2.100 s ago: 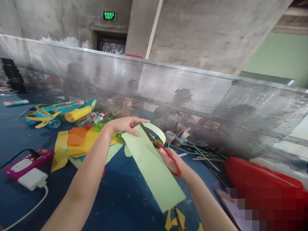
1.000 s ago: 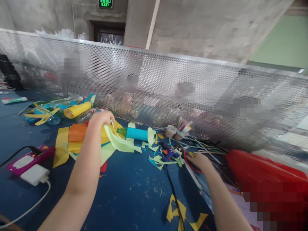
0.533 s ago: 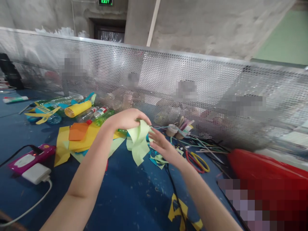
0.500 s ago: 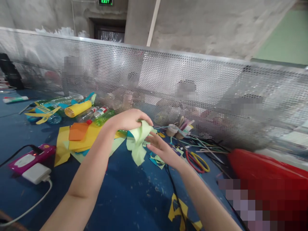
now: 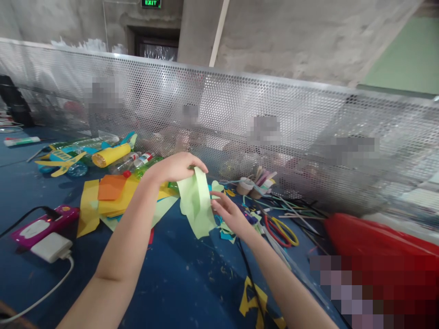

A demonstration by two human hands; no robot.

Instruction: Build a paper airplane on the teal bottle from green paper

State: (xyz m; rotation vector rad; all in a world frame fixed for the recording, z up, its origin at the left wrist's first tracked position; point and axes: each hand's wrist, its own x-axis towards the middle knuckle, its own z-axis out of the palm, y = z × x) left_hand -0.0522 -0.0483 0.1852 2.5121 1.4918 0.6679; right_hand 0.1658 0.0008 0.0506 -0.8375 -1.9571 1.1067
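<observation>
My left hand [image 5: 176, 167] pinches the top of a pale green sheet of paper [image 5: 198, 208], which hangs down with a soft crease above the blue table [image 5: 164, 278]. My right hand [image 5: 229, 212] is beside the sheet's right edge, its fingers apart and slightly bent; whether a fingertip touches the paper I cannot tell. Beneath and behind my right hand lie green and blue paper scraps [image 5: 226, 233]. Left of the sheet, partly behind my left forearm, is a stack of yellow paper [image 5: 120, 198] topped by an orange piece [image 5: 111, 187].
A bottle-and-paper aeroplane [image 5: 63, 157] and plastic bottles line the perforated metal screen [image 5: 274, 100]. At left sit a purple power strip [image 5: 46, 228] and a white charger [image 5: 51, 246]. Scissors with red and yellow handles [image 5: 286, 230] and a red bag [image 5: 377, 233] are at right.
The green sheet has opened out flatter and hangs longer. My left hand has shifted slightly left, while my right hand has moved a little away from the paper's middle to its right edge.
</observation>
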